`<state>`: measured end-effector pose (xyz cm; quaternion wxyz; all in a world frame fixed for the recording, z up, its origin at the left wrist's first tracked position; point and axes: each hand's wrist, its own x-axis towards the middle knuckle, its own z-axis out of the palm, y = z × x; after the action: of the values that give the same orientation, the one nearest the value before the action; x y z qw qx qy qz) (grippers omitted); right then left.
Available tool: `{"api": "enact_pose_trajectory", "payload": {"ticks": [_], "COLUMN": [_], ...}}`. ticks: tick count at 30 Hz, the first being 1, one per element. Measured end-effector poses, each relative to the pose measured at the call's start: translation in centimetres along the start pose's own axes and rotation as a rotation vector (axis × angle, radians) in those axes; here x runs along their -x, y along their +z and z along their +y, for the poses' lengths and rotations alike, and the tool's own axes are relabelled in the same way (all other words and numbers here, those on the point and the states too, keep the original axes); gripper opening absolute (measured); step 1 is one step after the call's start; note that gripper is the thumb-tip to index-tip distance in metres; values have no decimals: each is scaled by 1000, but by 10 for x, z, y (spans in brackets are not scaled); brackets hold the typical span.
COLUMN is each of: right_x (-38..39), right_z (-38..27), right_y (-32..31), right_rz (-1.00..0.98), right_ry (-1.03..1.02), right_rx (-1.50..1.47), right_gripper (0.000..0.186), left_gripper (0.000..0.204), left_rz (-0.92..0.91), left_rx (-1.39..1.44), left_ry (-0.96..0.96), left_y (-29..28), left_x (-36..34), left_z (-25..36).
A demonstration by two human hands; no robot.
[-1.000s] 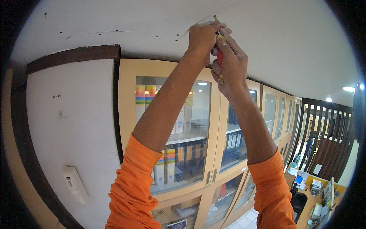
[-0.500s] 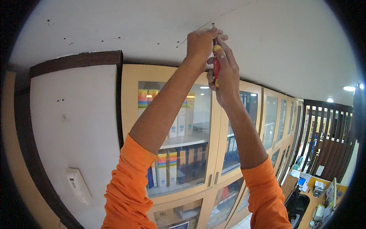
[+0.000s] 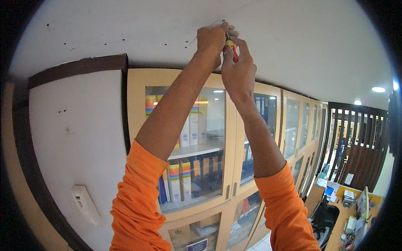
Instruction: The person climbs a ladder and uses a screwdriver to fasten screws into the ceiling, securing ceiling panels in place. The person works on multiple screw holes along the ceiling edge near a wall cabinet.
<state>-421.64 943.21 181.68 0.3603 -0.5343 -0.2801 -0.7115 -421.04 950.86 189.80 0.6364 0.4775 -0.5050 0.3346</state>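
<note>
Overhead, my right hand [image 3: 239, 75] is wrapped round the red and yellow handle of a screwdriver [image 3: 234, 52], which points up at the white ceiling [image 3: 293, 46]. My left hand [image 3: 210, 41] is closed at the upper end of its shaft, the fingers pinched just below a small screw [image 3: 223, 21] at the ceiling surface. Those fingers partly hide the shaft and tip, so whether they also touch the screw cannot be made out. Several small dark holes or screw heads [image 3: 165, 44] dot the ceiling to the left.
Below the ceiling runs a wooden cabinet [image 3: 136, 125] with glass doors, holding binders [image 3: 185, 180] and boxes. On the left is a white panel [image 3: 79, 138] with a dark frame and a wall-mounted dispenser [image 3: 86, 204]. A cluttered desk [image 3: 341, 217] stands at lower right.
The view has shifted a little, so everything sits slightly more to the left. My right hand has slid up the screwdriver handle and its fingers have turned, covering more of it.
</note>
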Motion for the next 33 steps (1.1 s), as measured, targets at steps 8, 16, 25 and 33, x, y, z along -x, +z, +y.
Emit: {"api": "enact_pose_trajectory", "payload": {"ticks": [8, 16, 25, 33], "right_x": [2, 13, 18, -6], "right_z": [-13, 9, 1, -20], "right_y": [-11, -45, -124, -164], "right_rz": [-169, -169, -106, -23], "right_ry": [565, 210, 232, -62], "right_rx": [-902, -191, -47, 63], "right_gripper": [37, 37, 38, 37], "left_gripper": [28, 35, 31, 28], "left_rz": [79, 40, 323, 427], "left_rx": [-79, 86, -124, -311], "left_ry": [-82, -6, 370, 502], "left_y": [5, -2, 7, 7], "left_x": [13, 30, -17, -29], "left_z": [15, -29, -35, -55]}}
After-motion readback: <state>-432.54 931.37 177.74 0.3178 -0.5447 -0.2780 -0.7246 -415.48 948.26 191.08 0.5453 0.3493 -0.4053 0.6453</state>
